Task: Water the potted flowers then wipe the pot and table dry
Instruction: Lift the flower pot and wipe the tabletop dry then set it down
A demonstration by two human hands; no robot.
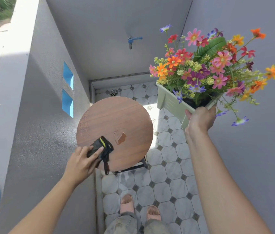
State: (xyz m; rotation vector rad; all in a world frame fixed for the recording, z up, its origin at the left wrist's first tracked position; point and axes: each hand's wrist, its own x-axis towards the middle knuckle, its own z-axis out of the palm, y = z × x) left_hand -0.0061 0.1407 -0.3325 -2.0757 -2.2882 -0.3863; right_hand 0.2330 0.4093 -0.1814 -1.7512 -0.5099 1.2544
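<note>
Risk: tilted green planter [168,102], gripped one-handed by right hand [201,119], may slip; left hand [81,163], fingers flat, presses rag [102,149] short of puddle [121,138].

A single wide-angle view looks from the person's head, steeply downward and slightly forward, into a narrow corner between grey plaster walls [99,17]. The feet in pink slippers [127,205] sit at the bottom edge, almost straight below the lens. The round brown wooden desk [116,115] lies mid-frame, seen nearly from above. The right hand [201,120] holds the pale green rectangular plastic flower pot [168,102] up at the right, nearer the lens than the desk. The blue tap [133,40] on the far wall marks the view's upper reach. Wall lines splay toward the frame's sides.
</note>
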